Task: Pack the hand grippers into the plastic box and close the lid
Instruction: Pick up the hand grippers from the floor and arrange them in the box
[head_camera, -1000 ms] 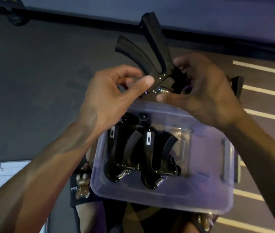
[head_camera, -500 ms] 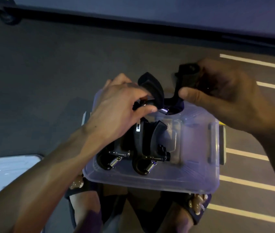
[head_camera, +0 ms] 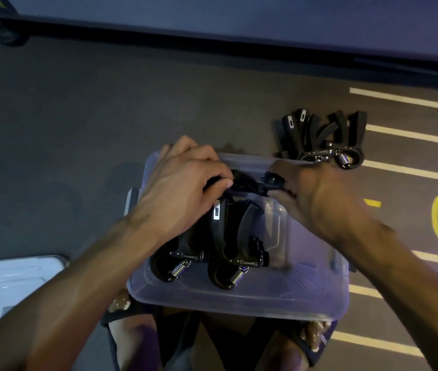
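Where fingers (head_camera: 220,180) pinch: hand gripper (head_camera: 247,183).

Black hand grippers (head_camera: 228,236) inside clear plastic box (head_camera: 239,301)

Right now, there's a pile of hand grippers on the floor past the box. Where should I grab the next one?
Take the pile of hand grippers by the long black handles, probably reaching from above with the right hand, which is nearest. The handles fan up and away from the plastic box, free to wrap fingers around. The springs and metal bits sit at the near end, small and awkward to pinch.
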